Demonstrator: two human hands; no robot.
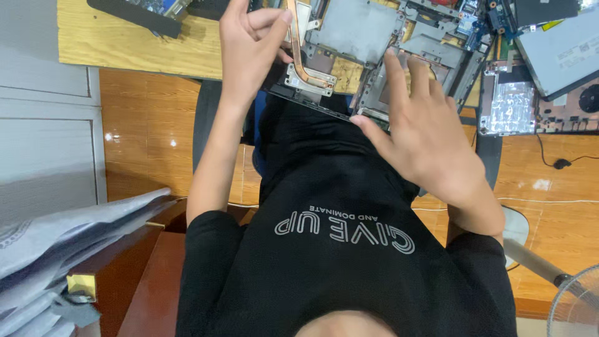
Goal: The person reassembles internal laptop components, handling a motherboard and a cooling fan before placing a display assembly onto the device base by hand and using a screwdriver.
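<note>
An opened laptop base [368, 31] lies on a wooden table [125, 43], its near edge hanging over my lap. A bent copper heat pipe [306, 70] with a metal plate at its end sits on the base's left part. My left hand [249, 50] pinches the upper stretch of that pipe between thumb and fingers. My right hand [424, 131] lies flat with fingers spread on the base's near right edge, fingertips touching the grey metal frame, and holds nothing.
Right of the base are a part covered in silver foil [511, 106] and a grey flat cover [561, 50]. A black cable [555, 163] lies on the orange floor. A fan [577, 299] stands at bottom right, stacked papers [62, 231] and a grey cabinet [43, 143] at left.
</note>
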